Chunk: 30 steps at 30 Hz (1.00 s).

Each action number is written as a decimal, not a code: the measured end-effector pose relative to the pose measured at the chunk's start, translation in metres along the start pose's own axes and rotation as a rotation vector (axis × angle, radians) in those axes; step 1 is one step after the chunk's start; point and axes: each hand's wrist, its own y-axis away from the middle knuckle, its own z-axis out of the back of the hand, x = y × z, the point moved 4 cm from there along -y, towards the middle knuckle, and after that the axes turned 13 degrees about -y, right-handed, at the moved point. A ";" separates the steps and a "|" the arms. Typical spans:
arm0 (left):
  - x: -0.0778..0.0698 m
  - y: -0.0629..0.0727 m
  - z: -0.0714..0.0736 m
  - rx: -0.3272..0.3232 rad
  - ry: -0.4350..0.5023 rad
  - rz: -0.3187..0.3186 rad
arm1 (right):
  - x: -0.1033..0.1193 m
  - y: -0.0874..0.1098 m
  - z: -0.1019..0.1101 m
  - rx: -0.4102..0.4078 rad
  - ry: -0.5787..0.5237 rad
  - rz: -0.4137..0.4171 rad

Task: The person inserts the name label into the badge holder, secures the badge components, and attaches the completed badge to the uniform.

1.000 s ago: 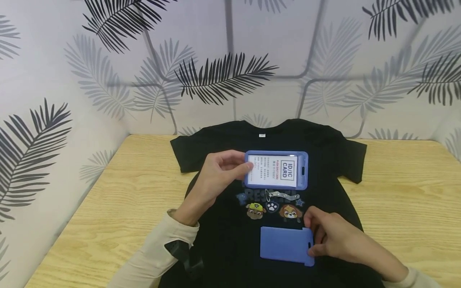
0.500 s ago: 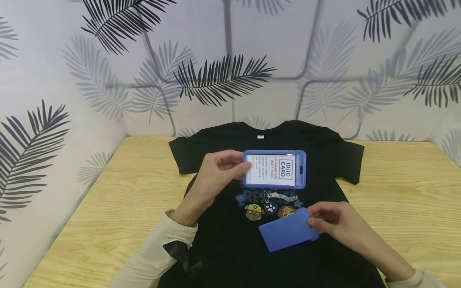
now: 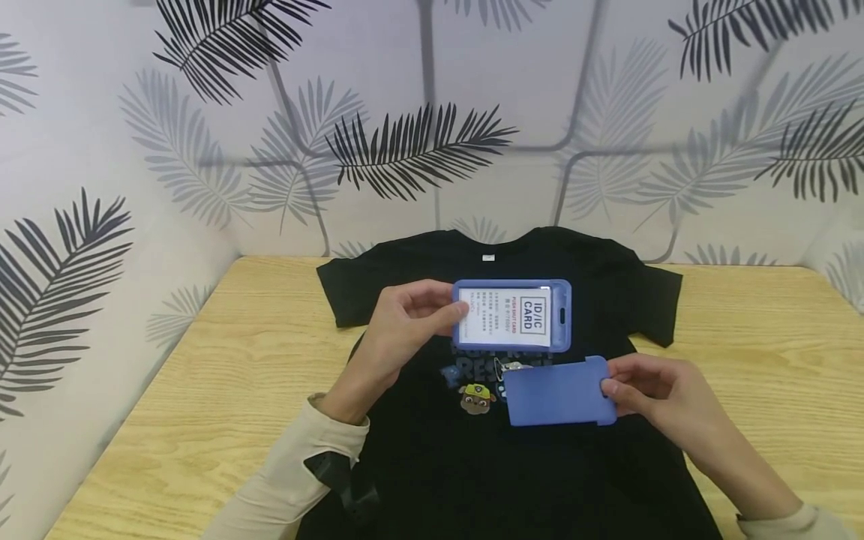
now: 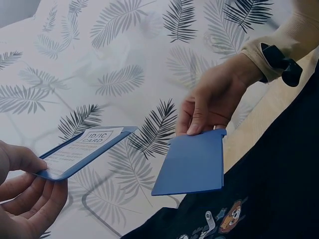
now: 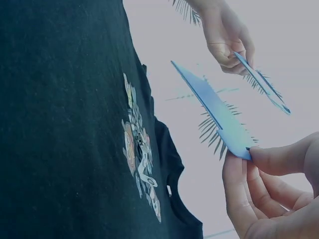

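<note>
Head view: the left hand (image 3: 405,322) pinches the ID card holder (image 3: 509,315) at nine o'clock, over a black T-shirt (image 3: 472,472); the right hand (image 3: 675,401) pinches the blue plastic cover (image 3: 556,394) at three. Left wrist view: the cover is apart, at the holder's three o'clock. Right wrist view: the holder is at the cover's two o'clock.

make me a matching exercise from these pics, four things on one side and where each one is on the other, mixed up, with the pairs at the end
Things
1. Card holder
2. Plain panel
3. T-shirt
4. Clip strap

Places
A. Pinched by the right hand
B. Lying on the front print
C. Spread out on the table
D. Gripped by the left hand, with a printed card showing

Right pairs: 1-D, 2-A, 3-C, 4-B
</note>
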 end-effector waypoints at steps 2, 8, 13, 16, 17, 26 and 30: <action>-0.001 0.000 0.000 -0.002 -0.001 0.001 | 0.001 0.000 0.002 -0.008 -0.010 0.009; 0.000 0.000 0.001 -0.003 0.011 0.002 | 0.003 0.002 0.006 -0.023 -0.027 0.031; 0.000 0.000 0.002 -0.008 0.022 -0.005 | 0.005 0.003 0.007 -0.031 -0.013 0.035; 0.000 0.000 0.003 -0.014 0.025 -0.004 | 0.007 0.004 0.008 -0.026 -0.005 0.064; 0.001 0.000 0.004 -0.015 0.025 -0.002 | 0.008 0.004 0.009 -0.022 -0.005 0.073; 0.006 0.000 0.005 -0.020 0.032 0.005 | 0.013 0.005 0.014 0.003 -0.074 0.136; 0.006 0.000 0.005 -0.020 0.027 0.006 | 0.016 0.006 0.016 0.011 -0.091 0.148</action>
